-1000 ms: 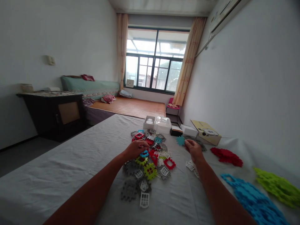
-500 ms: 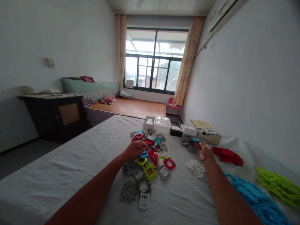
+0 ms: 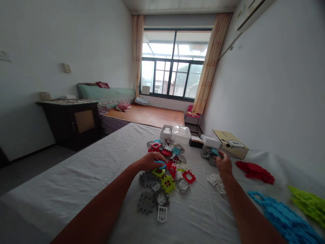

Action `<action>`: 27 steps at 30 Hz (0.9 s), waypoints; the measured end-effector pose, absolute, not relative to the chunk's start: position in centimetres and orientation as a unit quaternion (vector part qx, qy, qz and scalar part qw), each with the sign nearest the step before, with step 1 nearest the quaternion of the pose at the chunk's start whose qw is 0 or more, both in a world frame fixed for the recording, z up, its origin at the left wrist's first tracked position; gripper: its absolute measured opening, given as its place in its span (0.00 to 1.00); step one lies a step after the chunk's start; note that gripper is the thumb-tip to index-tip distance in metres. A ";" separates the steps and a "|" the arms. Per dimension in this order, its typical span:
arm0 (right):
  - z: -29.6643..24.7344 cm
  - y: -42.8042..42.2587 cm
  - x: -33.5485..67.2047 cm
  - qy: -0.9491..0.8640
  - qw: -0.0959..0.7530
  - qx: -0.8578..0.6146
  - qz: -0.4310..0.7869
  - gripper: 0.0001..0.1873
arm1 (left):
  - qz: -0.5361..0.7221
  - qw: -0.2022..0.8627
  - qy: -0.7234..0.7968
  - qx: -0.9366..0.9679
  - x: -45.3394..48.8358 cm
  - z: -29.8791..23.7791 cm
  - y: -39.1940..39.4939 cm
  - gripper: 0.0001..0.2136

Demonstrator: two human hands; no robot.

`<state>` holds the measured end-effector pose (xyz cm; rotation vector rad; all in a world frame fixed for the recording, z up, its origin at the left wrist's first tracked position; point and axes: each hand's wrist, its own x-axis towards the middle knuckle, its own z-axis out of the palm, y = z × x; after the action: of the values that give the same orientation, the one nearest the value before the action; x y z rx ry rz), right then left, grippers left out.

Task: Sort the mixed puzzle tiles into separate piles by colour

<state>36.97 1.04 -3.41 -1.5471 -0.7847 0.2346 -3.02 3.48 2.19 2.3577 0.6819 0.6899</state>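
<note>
Mixed plastic interlocking building pieces (image 3: 168, 184) lie in a loose pile at the middle of the cloth-covered table. My left hand (image 3: 152, 160) is over the pile's left side, fingers reaching down with thumb and forefinger apart, just by a blue piece (image 3: 159, 164) that they partly cover. Farther right, my right hand (image 3: 224, 164) has its fingertips closed at the edge of a light blue piece (image 3: 215, 151). That piece is over a small stack of dark grey pieces (image 3: 206, 154). White window-shaped pieces (image 3: 215, 181) lie just left of my right wrist.
Sorted heaps of red (image 3: 255, 171), blue (image 3: 284, 213) and lime green pieces (image 3: 308, 201) lie along the right. A clear plastic box (image 3: 181, 134), a black box (image 3: 196, 140) and a yellow carton (image 3: 232, 144) stand at the table's far edge.
The whole view has turned slightly left, so everything appears farther right. My left hand's fingers have stretched out over the blue piece. My right hand stays by the grey stack.
</note>
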 end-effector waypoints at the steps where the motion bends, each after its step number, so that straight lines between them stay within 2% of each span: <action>1: -3.1 0.9 36.2 -0.368 0.628 -0.679 0.101 0.28 | 0.234 0.294 0.236 0.896 -3.1 2.4 3.4 0.14; 7: -0.6 -0.5 29.3 -0.557 0.538 -0.606 0.182 0.22 | 0.194 0.254 0.220 0.922 -3.2 2.2 3.4 0.19; 10: -0.2 -1.6 25.4 -0.677 0.440 -0.547 0.222 0.19 | 0.209 0.233 0.256 0.915 -3.3 2.0 3.5 0.16; 15: -0.9 -3.2 20.9 -0.772 0.328 -0.519 0.161 0.22 | 0.215 0.197 0.302 0.908 -3.4 2.2 3.5 0.16; 18: -1.0 -3.4 20.3 -0.784 0.317 -0.515 0.137 0.21 | 0.217 0.173 0.318 0.907 -3.5 2.1 3.6 0.14; 23: -0.9 -3.3 21.0 -0.768 0.332 -0.526 0.152 0.12 | 0.280 0.135 0.347 0.885 -3.6 1.6 4.3 0.12; 27: -0.9 -3.3 21.0 -0.759 0.351 -0.527 0.151 0.09 | 0.326 0.169 0.349 0.862 -3.6 1.8 4.7 0.12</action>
<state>21.02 -3.25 -0.92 -1.3651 -1.9647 0.3911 -3.62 4.67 1.76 2.4511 0.9910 0.9260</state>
